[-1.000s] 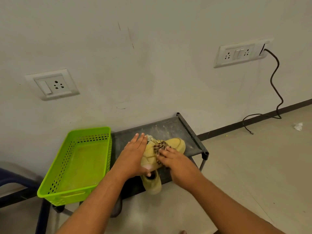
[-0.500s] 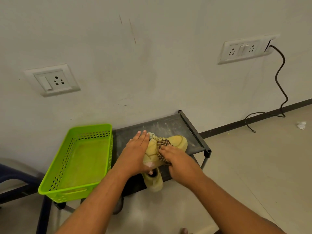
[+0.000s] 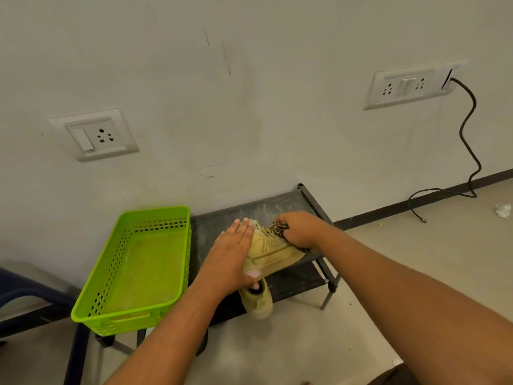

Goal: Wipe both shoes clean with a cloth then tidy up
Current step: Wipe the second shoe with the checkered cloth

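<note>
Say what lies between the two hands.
Head view: a tan shoe on the rack, the left hand resting on it, the right hand gripping a cloth against it.

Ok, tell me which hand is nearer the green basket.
Left. The left hand rests flat on the shoe, close beside the green basket; the right hand grips the cloth at the shoe's far side.
</note>
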